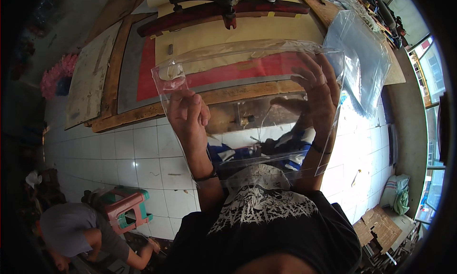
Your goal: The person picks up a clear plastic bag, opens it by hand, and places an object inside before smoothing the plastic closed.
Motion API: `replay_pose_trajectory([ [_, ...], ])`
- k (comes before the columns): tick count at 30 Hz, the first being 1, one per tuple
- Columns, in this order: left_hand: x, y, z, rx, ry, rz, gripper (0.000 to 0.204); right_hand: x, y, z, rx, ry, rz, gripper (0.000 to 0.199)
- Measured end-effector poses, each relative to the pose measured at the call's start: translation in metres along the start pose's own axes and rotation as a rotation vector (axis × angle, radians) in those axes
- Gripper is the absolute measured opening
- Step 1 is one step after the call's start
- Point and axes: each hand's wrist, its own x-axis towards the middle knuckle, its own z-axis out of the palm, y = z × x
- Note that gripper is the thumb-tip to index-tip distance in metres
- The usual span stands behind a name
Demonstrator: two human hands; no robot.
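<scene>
A large clear plastic sleeve point(238, 145) is held up in front of my chest, tilted, with light glinting off its edges. My left hand point(188, 111) is closed on its left side, fingers curled. My right hand point(318, 86) is at the sleeve's right side with fingers and thumb spread; its outline shows through the plastic, and I cannot tell whether it is inside or behind. Past the sleeve stands a wooden-framed worktable point(138, 118) with a red sheet point(146, 69) and a yellowish sheet point(209, 33) on it.
A red press bar point(200, 18) spans the worktable's far side. More clear plastic sheets point(357, 59) lie at its right. On the left leans a worn board point(93, 74). At lower left, a person point(76, 231) crouches beside a pink-and-green stool point(126, 209). Cardboard point(381, 226) lies lower right.
</scene>
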Motion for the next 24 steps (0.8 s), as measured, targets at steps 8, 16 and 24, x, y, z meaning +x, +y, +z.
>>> replay_pose_trajectory([
  [8,-0.002,0.000,-0.007,0.014,0.021,-0.011,0.010,0.006,0.019,-0.001,0.100,-0.060,-0.053,0.093],
  [16,0.006,-0.010,-0.011,0.105,0.061,-0.042,0.009,0.020,0.047,0.000,0.169,-0.079,-0.058,0.081],
  [24,0.033,-0.022,-0.011,0.126,-0.010,0.017,0.030,0.045,0.059,0.001,0.212,-0.019,-0.072,0.087],
])
